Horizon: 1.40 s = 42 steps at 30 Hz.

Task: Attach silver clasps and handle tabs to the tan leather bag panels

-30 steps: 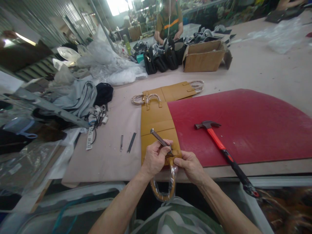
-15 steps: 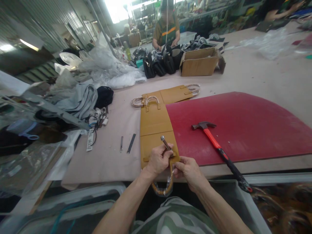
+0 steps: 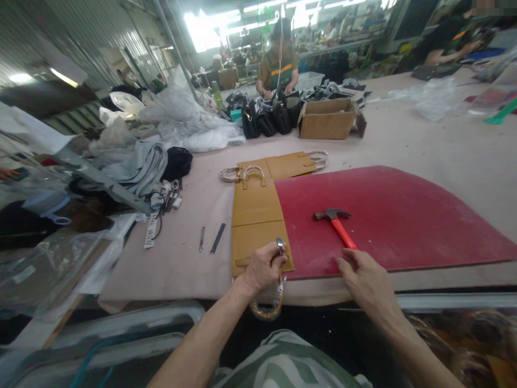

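My left hand (image 3: 262, 268) is closed round a thin metal punch (image 3: 280, 245), held upright on the near end of a tan leather bag panel (image 3: 256, 215). A plastic-wrapped bag handle (image 3: 270, 304) hangs from that end over the table edge. My right hand (image 3: 361, 277) lies over the red hammer (image 3: 336, 225) handle on the red mat (image 3: 399, 215), fingers loosely curved and apart, touching it without a full grip. The hammer's head points left.
Two small metal tools (image 3: 210, 237) lie left of the panel. A second tan panel (image 3: 291, 164) lies beyond. Grey cloth and plastic bags (image 3: 137, 161) pile at left. A cardboard box (image 3: 328, 118) and black bags (image 3: 266, 116) stand far off, where another person (image 3: 278, 62) works.
My right hand left the bag handle and moved right onto the hammer's handle. The punch in my left hand turned more upright. The view tilted up slightly.
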Each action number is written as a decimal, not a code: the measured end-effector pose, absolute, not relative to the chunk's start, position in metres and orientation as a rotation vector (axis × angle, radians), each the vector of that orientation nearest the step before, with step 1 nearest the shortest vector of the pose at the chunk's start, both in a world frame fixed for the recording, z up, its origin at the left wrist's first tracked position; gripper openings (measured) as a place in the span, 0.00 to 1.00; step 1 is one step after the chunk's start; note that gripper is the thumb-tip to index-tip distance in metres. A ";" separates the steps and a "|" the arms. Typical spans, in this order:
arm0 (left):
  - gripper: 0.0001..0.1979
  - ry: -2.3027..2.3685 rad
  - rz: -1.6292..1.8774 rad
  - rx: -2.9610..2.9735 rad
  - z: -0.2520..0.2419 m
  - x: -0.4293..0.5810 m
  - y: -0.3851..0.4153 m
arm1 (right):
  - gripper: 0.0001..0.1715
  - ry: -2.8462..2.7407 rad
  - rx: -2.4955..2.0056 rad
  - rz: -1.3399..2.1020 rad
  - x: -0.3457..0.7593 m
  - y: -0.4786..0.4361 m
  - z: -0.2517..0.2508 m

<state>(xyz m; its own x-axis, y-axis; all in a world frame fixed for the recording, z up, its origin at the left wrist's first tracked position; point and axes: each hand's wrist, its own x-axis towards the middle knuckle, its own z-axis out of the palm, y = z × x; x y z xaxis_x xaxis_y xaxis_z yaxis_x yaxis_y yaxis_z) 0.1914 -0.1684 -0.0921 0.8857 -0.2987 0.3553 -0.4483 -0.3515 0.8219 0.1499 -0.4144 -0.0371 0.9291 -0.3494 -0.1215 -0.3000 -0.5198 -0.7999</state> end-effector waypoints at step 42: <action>0.05 -0.518 0.145 1.974 -0.087 0.192 -0.171 | 0.18 -0.316 -2.496 -0.829 0.132 -0.394 0.073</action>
<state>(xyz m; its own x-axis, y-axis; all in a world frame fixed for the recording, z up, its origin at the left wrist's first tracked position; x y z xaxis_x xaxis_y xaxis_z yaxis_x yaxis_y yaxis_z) 0.1922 -0.1711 -0.0872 0.8993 -0.2927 0.3248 -0.4190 -0.3645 0.8316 0.1324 -0.3940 0.0733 0.7889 0.0634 0.6112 0.3593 -0.8545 -0.3751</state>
